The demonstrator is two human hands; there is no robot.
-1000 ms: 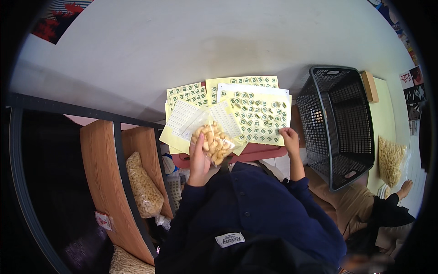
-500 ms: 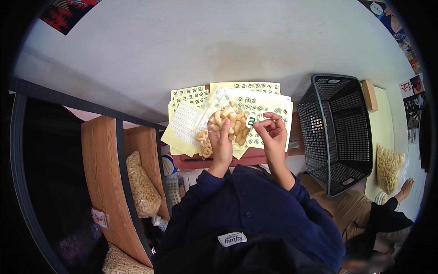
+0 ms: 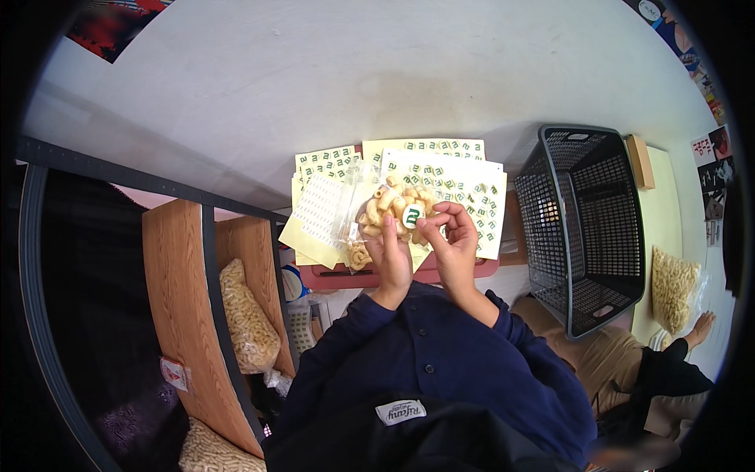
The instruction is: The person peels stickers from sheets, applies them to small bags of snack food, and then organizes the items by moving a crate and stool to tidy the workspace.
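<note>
A clear plastic bag of pale curved snacks (image 3: 381, 206) is in my left hand (image 3: 392, 259), whose thumb presses on its front. In my right hand (image 3: 454, 240), a round white sticker with a green mark (image 3: 412, 215) is pinched between thumb and forefinger. It lies over the front of the bag; I cannot tell whether it is fully stuck down. Beneath are several overlapping sticker sheets (image 3: 478, 204) with rows of green marks, and a white sheet of small labels (image 3: 318, 206). Another bag of snacks (image 3: 359, 256) lies just below the held one, partly hidden.
The sheets rest on a red table (image 3: 484, 269). A dark grey plastic basket (image 3: 582, 228) stands at the right. Beyond it sit a big bag of snacks (image 3: 675, 291) and another person's hand (image 3: 700, 326). At left, a wooden shelf (image 3: 185, 291) holds a large snack bag (image 3: 248, 322).
My right hand has moved left with the sticker, from the bag's right edge to over its front. The bag has turned slightly in my left hand.
</note>
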